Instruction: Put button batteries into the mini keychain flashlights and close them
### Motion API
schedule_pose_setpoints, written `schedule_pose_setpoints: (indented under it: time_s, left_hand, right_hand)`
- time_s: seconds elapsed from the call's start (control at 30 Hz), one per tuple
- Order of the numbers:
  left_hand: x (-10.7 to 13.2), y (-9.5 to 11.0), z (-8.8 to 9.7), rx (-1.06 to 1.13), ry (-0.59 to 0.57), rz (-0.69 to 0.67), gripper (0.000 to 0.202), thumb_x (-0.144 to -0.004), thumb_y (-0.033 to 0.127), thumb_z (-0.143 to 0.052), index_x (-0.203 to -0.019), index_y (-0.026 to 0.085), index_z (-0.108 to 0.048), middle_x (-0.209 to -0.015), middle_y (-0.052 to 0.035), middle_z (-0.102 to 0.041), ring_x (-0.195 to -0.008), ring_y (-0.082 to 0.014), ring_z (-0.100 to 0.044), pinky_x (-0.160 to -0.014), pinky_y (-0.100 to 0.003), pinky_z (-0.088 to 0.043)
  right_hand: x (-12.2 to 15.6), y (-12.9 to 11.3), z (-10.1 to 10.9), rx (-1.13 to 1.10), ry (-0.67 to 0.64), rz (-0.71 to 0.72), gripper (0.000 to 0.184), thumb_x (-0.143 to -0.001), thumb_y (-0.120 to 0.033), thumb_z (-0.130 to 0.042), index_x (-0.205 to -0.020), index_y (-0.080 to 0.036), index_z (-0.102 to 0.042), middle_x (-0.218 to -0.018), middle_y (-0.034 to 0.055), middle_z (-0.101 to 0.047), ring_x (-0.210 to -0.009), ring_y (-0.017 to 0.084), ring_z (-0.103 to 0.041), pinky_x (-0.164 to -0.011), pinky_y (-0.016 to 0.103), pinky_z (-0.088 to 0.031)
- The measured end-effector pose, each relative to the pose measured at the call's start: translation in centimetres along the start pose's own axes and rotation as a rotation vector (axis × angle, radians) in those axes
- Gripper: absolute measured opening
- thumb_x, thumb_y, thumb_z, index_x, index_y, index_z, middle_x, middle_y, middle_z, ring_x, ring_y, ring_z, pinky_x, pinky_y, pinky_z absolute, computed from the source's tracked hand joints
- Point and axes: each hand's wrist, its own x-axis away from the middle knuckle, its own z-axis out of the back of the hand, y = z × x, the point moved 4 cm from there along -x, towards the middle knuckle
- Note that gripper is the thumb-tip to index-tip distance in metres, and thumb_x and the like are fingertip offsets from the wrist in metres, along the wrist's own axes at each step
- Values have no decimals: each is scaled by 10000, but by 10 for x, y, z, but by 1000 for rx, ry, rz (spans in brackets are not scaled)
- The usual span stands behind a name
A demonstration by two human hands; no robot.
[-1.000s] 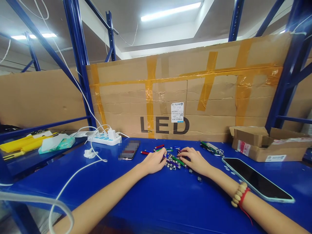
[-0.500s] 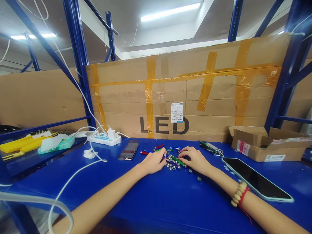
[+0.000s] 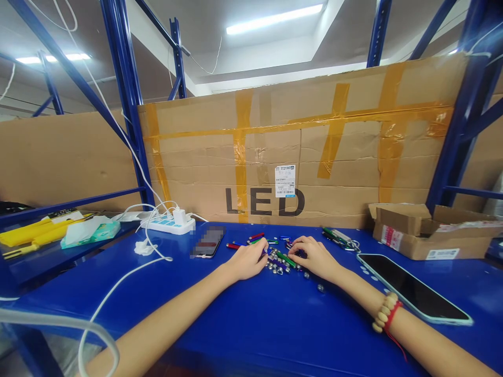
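Observation:
My left hand (image 3: 248, 260) is closed at the left side of a small pile, its fingertips pinched at a blue tube-like piece, mostly hidden by the fingers. On the pile's right side, my right hand (image 3: 314, 257) has its fingers curled down and the thumb bent inward; whatever lies under them is dark and hard to make out. Between the hands lie a shiny green tube (image 3: 283, 256) and several small silver metal pieces (image 3: 280, 270). Red tubes (image 3: 256, 236) rest just beyond my left hand. One loose silver piece (image 3: 321, 288) sits nearer to me, below my right hand.
Behind the blue tabletop (image 3: 251, 324) stands a large cardboard panel (image 3: 196, 167). A phone (image 3: 414, 289) and an open carton (image 3: 436, 238) are at right, beside slim tubes with rings (image 3: 341, 239). Leftward are another phone (image 3: 208, 242), a power strip (image 3: 168, 224) and a white cable (image 3: 112, 285).

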Motion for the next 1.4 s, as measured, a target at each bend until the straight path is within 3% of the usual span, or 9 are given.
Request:
schedule_pose_setpoints:
  time_s: [0.9,1.4]
  left_hand:
    - [1,1,1,-4,11,-14,71,-916,276,-309,-932,225,-355,-913,-33,-602,-780,-219,-606,-606,-296,-404]
    - [1,1,1,-4,-8,1,92,-919,280,-306,-958,221,-365,-929,-42,-601,-806,-222,-610,-627,-299,-417]
  right_hand:
    - [0,2,-4,-16,5,19,178,-817,-369,-534,-757,-233,-632,-1022,56,-616,-1016,255,-504,-856,442,-385]
    - [0,-1,-1,30,-7,44,196,-829,-355,-541,-883,-281,-714,-1090,53,-617,-1059,259,-502,-872,443,-381]
